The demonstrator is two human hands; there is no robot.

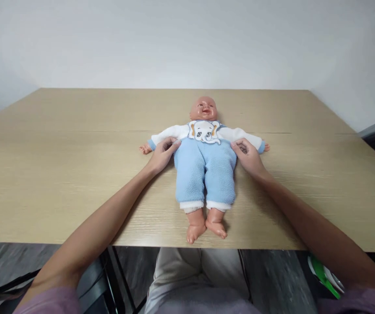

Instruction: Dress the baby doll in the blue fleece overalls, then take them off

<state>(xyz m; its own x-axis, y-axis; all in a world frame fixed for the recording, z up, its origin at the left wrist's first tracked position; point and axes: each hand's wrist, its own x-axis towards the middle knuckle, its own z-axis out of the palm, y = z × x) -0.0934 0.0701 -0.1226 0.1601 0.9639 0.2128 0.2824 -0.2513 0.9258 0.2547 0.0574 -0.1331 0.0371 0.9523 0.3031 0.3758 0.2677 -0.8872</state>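
A baby doll [204,109] lies on its back with its head away from me and its arms spread to both sides. It wears a white top [174,131] with an elephant face on the chest, and light blue fleece trousers [190,174] with white cuffs. My left hand [165,153] pinches the trousers at the waist on the left, thumb and fingers together. On the opposite side of the waist, my right hand [249,156] grips the trousers in the same way. The doll's bare feet point toward me, close to the table's front edge.
The doll rests on a wide light-wood table [59,174], with a seam running across it. A pale wall [174,43] stands behind. Below the front edge are a dark chair [92,283] at the left and a green and white object [326,277] at the right.
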